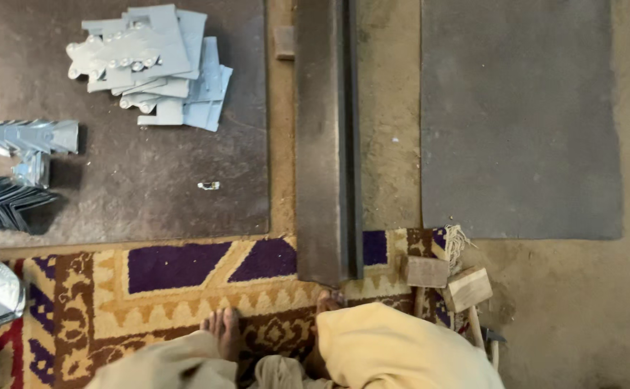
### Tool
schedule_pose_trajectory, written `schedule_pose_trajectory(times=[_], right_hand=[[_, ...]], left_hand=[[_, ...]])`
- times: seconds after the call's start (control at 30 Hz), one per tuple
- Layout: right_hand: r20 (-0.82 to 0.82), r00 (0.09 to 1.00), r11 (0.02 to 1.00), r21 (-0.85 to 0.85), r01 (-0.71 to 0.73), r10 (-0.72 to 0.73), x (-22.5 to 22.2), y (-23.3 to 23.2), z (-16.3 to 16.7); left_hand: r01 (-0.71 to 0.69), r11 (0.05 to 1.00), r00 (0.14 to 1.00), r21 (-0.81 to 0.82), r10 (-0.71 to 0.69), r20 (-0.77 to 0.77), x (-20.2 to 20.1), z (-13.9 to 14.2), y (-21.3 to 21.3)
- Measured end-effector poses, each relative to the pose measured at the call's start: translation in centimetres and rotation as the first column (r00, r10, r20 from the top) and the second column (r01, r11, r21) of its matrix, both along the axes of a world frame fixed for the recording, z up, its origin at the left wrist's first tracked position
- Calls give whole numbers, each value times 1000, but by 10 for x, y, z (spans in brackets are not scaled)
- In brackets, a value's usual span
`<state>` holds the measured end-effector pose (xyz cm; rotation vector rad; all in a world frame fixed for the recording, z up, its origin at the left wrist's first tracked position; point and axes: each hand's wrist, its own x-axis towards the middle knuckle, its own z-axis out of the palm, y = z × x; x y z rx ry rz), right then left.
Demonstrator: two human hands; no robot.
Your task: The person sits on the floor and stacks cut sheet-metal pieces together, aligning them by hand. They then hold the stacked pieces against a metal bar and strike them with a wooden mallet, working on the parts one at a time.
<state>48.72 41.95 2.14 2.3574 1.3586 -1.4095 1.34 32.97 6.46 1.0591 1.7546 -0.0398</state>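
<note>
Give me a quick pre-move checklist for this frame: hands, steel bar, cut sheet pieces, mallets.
1. Hands in view: not ok, neither hand shows; only a bare foot and knees.
2. Long steel bar lying flat, near end on the patterned rug: ok.
3. Flat cut sheet pieces stacked on the dark mat: ok.
4. Folded metal pieces grouped at the mat's left edge: ok.
5. Wooden mallets beside the bar's near end, by the right knee: ok.
6. Small scrap loose on the mat: not ok.
</note>
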Motion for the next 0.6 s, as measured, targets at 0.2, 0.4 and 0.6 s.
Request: schedule_pose_trajectory(times=[0.2,0.4,0.6], right_hand=[[-40,997,998,-2,59,-59,28,-23,-23],[-50,996,997,-3,76,-76,55,-19,-19],[-7,995,995,3,104,-104,55,-15,1]], left_hand=[[210,977,944,-40,-213,-253,-64,64,79],[442,886,881,136,-401,-253,-2,98,254],[386,914,921,-120,-390,-9,83,92,332]])
